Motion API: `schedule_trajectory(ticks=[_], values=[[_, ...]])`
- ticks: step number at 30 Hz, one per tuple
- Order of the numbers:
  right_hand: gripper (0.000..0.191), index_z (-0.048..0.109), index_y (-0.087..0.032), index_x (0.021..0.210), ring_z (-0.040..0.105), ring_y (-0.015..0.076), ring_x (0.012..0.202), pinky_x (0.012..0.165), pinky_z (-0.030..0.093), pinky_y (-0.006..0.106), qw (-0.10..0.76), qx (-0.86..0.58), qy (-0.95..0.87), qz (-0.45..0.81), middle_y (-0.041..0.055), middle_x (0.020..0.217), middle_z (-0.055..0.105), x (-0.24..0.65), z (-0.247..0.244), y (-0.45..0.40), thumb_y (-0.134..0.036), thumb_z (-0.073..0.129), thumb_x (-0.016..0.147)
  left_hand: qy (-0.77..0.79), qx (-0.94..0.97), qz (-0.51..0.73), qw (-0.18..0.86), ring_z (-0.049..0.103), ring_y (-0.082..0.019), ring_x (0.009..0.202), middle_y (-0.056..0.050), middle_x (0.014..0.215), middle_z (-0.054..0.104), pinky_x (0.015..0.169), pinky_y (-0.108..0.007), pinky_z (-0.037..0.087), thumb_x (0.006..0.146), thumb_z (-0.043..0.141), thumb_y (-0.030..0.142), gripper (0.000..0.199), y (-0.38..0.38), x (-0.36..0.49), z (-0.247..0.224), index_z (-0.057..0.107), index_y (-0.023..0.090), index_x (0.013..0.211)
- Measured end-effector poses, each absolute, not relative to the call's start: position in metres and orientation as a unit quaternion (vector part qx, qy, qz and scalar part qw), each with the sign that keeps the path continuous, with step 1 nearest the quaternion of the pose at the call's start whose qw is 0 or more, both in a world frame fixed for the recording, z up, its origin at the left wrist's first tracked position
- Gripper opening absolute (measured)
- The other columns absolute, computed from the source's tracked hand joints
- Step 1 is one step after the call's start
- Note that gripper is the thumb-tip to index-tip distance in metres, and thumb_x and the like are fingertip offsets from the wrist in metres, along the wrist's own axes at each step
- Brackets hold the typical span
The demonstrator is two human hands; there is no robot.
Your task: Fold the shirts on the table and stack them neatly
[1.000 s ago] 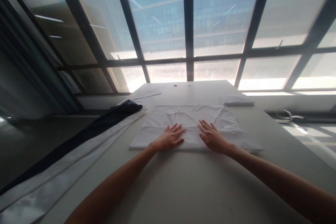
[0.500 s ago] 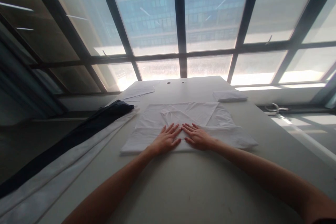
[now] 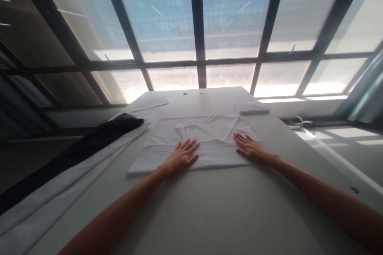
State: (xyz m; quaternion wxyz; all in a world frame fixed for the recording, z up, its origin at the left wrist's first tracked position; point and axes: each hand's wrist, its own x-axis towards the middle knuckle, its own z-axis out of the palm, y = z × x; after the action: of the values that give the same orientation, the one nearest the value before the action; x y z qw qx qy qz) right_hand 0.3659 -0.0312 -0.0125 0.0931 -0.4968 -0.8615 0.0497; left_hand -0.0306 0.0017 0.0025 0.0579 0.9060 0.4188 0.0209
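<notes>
A white cloth garment (image 3: 215, 152) lies folded on the white table (image 3: 209, 207), its near edge doubled into a straight band and its far part showing creases and diagonal folds. Flat on the middle of that band rests my left hand (image 3: 181, 156), fingers stretched out. My right hand (image 3: 251, 150) presses on the garment's right part, also flat with its fingers spread. Neither hand grips anything. The garment's right end is partly covered by my right hand and wrist.
Dark cloth (image 3: 89, 143) and white cloth (image 3: 80, 183) are draped along the table's left edge. Folded white cloths lie at the far left (image 3: 151, 103) and far right (image 3: 251, 108). Large windows (image 3: 167, 16) stand behind the table. A white hose-like loop (image 3: 297, 121) is beyond its right edge.
My right hand has slid to the right across the garment, away from my left hand. My left hand stays in nearly the same place on the cloth. The view has shifted slightly.
</notes>
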Motion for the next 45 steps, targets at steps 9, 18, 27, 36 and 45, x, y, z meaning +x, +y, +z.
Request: schedule_trajectory(ticks=[9,18,27,36,45], values=[[0.064,0.044,-0.013,0.153,0.031,0.0289,0.150,0.122,0.025,0.049,0.215,-0.611,-0.760,0.058,0.0136,0.159,0.038,0.399,-0.029,-0.027,-0.045,0.038,0.098,0.477,0.876,0.010,0.070,0.012,-0.027,0.156,-0.006,0.168,0.018,0.123,-0.052,0.012,0.105,0.022,0.055,0.066,0.022,-0.064,-0.002,0.025,0.022,0.162],[0.044,0.074,-0.013,0.102,0.071,0.0249,0.079,0.069,0.056,0.035,0.492,-0.675,-0.510,0.206,0.0152,0.097,0.077,0.468,-0.014,-0.015,-0.040,0.048,0.079,0.580,0.789,0.199,0.038,0.062,-0.032,0.121,-0.015,0.128,0.068,0.108,-0.044,0.046,0.086,0.041,0.066,0.058,0.065,-0.212,-0.005,0.067,0.019,0.110],[0.043,0.077,-0.018,0.085,0.069,0.0294,0.088,0.081,0.052,0.037,0.365,-0.616,-0.656,0.238,0.0105,0.091,0.078,0.451,0.004,-0.027,-0.057,0.061,0.078,0.631,0.747,0.207,0.006,0.064,-0.027,0.084,-0.006,0.083,0.066,0.080,-0.038,0.054,0.070,0.052,0.078,0.056,0.069,-0.225,0.004,0.058,0.023,0.072],[0.049,0.077,-0.018,0.089,0.068,0.0303,0.088,0.081,0.052,0.039,0.333,-0.616,-0.674,0.235,0.0109,0.093,0.078,0.448,0.003,-0.035,-0.063,0.063,0.075,0.629,0.711,0.293,0.113,0.061,-0.023,0.071,-0.005,0.081,0.069,0.067,-0.032,0.050,0.068,0.056,0.071,0.053,0.051,-0.209,0.016,0.065,0.021,0.084],[0.059,0.077,-0.020,0.090,0.068,0.0290,0.078,0.068,0.052,0.035,0.284,-0.631,-0.679,0.246,0.0091,0.087,0.076,0.453,-0.009,-0.035,-0.074,0.061,0.074,0.634,0.696,0.314,0.122,0.061,-0.023,0.076,-0.006,0.078,0.067,0.074,-0.032,0.048,0.077,0.052,0.058,0.039,0.040,-0.210,0.010,0.061,0.020,0.077]])
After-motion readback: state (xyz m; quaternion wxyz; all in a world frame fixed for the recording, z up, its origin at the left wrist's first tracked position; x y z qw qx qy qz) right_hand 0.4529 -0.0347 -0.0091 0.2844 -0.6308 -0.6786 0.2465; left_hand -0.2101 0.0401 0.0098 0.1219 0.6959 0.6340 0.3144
